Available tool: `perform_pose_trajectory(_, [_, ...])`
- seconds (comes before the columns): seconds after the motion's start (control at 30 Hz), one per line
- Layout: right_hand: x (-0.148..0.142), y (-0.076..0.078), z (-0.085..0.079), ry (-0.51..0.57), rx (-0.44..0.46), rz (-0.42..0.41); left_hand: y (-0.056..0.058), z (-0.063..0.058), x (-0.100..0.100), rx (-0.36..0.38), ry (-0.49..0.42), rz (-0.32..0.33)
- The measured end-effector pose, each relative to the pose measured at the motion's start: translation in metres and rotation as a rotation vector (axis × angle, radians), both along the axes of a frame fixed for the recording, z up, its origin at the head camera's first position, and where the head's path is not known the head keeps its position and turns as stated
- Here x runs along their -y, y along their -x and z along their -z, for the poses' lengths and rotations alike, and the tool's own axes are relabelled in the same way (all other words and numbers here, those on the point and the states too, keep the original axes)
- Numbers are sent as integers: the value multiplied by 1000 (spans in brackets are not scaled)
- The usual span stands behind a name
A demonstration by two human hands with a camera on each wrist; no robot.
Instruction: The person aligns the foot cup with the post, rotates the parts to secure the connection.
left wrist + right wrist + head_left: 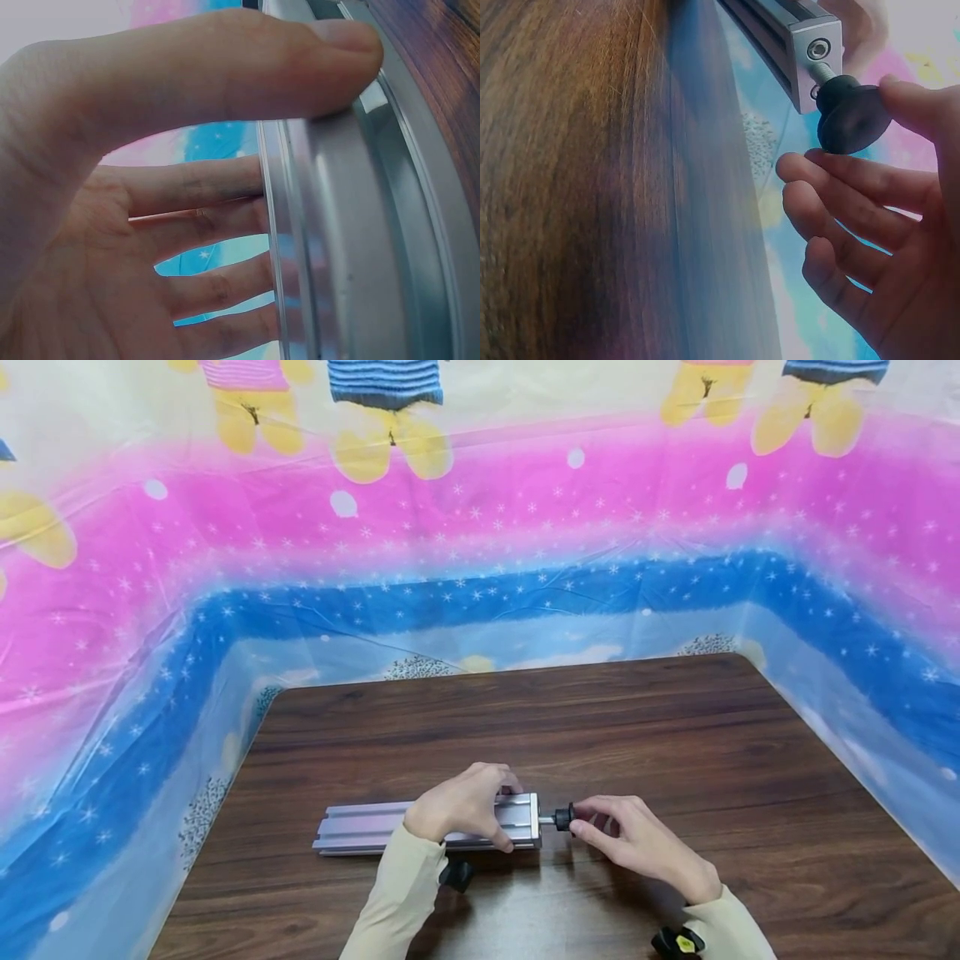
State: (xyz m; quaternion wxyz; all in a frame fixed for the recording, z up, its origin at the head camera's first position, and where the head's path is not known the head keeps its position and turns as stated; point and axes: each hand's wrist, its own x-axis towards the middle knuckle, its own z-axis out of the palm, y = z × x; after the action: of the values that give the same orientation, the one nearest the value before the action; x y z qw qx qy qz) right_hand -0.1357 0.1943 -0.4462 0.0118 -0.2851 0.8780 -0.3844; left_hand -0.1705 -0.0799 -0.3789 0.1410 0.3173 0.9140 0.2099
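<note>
A silver aluminium extrusion (363, 827) with slots along its length lies on the table. My left hand (461, 808) holds it near its right end, thumb (330, 67) on the near side and the other fingers at the far side. From the extrusion's end plate (805, 64) a threaded rod sticks out, bearing a black levelling foot (853, 116) with a round, flared base. My right hand (637, 842) pinches that base at its rim between thumb and index finger; its other fingers are loosely bent beside it. A bolt head (819, 49) shows in the end plate.
The brown wood-grain table (600, 718) extends around the extrusion. Behind it and on both sides hangs a printed pink and blue curtain (480, 585). Black wrist devices (456, 875) are strapped near both cuffs.
</note>
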Motion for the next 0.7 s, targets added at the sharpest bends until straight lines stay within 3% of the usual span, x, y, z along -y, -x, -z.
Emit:
perform_pose_trajectory(0.3, [4, 2, 1, -6, 18, 3, -1, 0, 1, -3, -17, 11])
perform_pose_trajectory(0.53, [5, 2, -2, -7, 111, 6, -3, -2, 0, 5, 0, -4])
perform_pose_trajectory(0.7, [2, -1, -3, -13, 62, 18, -2, -2, 1, 5, -4, 3])
